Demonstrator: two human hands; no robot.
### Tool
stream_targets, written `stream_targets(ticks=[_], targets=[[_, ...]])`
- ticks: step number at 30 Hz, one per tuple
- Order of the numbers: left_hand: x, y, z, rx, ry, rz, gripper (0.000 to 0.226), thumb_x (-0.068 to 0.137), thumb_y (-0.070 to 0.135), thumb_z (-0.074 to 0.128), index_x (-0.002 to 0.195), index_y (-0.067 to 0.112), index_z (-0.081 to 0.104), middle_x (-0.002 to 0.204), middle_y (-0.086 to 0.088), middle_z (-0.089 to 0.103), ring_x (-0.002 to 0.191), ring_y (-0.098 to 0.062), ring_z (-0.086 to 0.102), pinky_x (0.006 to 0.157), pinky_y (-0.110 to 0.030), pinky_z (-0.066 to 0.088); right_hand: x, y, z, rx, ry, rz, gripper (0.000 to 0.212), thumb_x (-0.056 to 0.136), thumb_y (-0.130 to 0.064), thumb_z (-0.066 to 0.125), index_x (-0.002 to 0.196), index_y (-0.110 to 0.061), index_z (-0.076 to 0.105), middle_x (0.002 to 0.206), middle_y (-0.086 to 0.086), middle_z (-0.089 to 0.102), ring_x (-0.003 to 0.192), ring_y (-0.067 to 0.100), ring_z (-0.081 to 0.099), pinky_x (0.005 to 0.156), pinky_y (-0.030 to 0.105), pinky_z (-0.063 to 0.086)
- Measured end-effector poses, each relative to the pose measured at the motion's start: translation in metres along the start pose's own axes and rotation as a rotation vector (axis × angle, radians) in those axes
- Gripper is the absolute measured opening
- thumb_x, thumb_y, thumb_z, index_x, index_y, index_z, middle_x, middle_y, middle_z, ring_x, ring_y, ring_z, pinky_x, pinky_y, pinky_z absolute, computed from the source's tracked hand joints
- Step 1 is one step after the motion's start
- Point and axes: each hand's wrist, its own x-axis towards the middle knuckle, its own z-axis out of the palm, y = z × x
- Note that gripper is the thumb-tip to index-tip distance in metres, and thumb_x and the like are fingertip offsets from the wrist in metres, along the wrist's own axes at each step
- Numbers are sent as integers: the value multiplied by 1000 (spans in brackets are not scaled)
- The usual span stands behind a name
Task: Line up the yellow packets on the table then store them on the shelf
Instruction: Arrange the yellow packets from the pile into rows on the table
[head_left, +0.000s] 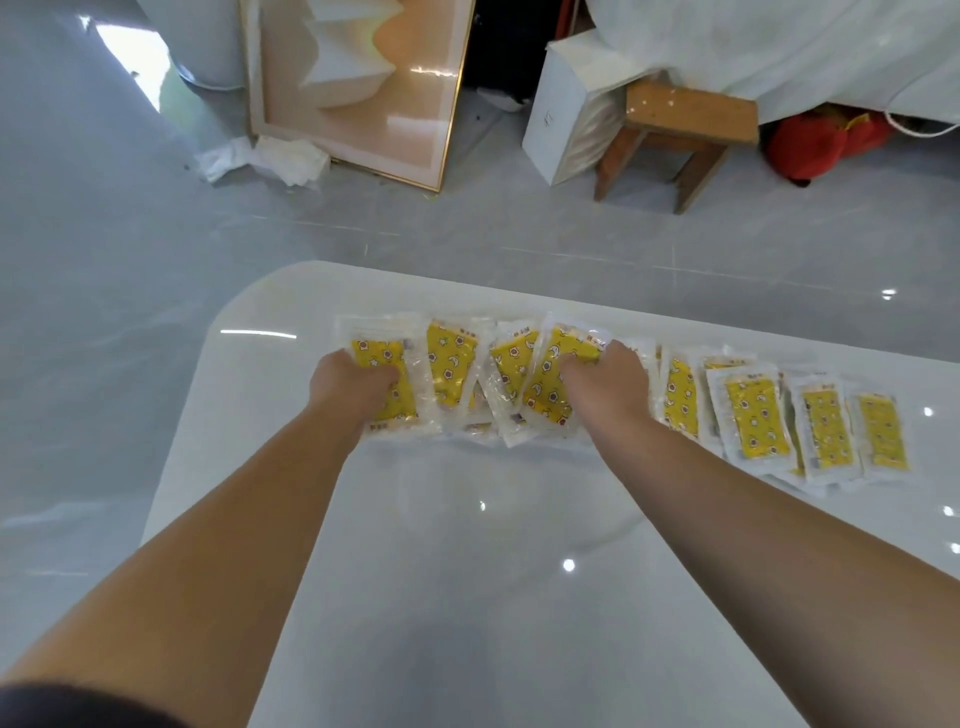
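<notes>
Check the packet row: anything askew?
Yes. Between the leftmost packet, held by the left hand, and the tilted packet in the right hand, the middle packets overlap at different angles. The right-side packets lie roughly parallel.

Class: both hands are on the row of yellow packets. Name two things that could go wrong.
1. The left hand grips the end packet and the right hand a tilted packet; the overlapping packets between them may get dragged askew.
2. The row lies near the far edge of the glossy table; a push could slide packets off.
</notes>
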Motion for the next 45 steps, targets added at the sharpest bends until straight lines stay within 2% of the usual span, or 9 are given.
stream_targets(ticks=[3,6,11,16,21,28,33,36,45], targets=[[2,-2,-6,306,73,120,7,82,15,59,85,10,63,76,-4,61,72,-23,59,59,-28,47,0,-1,1,14,-35,-16,27,94,-28,53,114,-11,50,107,4,54,82,19,51,51,26,33],[5,-2,-16,422,113,205,11,86,22,56,89,12,60,74,0,55,75,-23,54,63,-28,39,-2,-2,2,81,-107,-14,23,92,-31,60,96,-11,48,93,5,53,87,24,54,65,31,41],[1,0,-23,165,127,251,14,90,23,58,77,23,54,69,8,54,63,-11,53,56,-24,40,-1,6,-3,217,-342,47,31,84,-20,73,102,1,58,100,16,67,88,30,67,78,38,58],[19,-11,-41,195,209,239,20,90,28,59,100,11,63,89,-6,64,82,-27,61,75,-34,48,-4,17,-8,213,-366,19,34,86,-21,71,104,5,58,104,23,66,95,35,66,92,50,53],[31,-17,-47,339,-51,218,17,94,33,54,106,22,59,105,-5,65,98,-28,61,92,-40,48,1,10,-1,289,-356,4,34,85,-21,72,106,2,60,107,22,66,99,35,66,89,47,53],[10,-42,-47,317,9,249,19,97,30,48,112,27,58,101,0,64,96,-25,60,87,-38,48,-5,16,8,312,-378,31,32,84,-20,73,105,0,61,110,22,65,101,35,65,91,53,52],[9,-35,-45,131,-39,175,15,95,29,52,104,26,63,104,-1,67,98,-26,64,92,-46,51,-2,15,4,343,-384,43,22,85,-21,72,100,-7,63,110,17,67,100,32,66,91,53,53],[12,-28,-41,6,-50,127,10,95,24,54,92,26,63,97,-2,67,92,-24,64,85,-38,50,-1,14,1,363,-377,45,12,87,-20,71,93,-14,62,108,13,68,99,29,67,91,51,54],[28,-24,-63,13,165,183,15,90,30,64,91,16,60,91,-3,63,85,-23,60,74,-30,46,-9,3,16,384,-430,-22,12,87,-18,70,96,-10,66,103,18,68,97,33,67,91,54,53]])
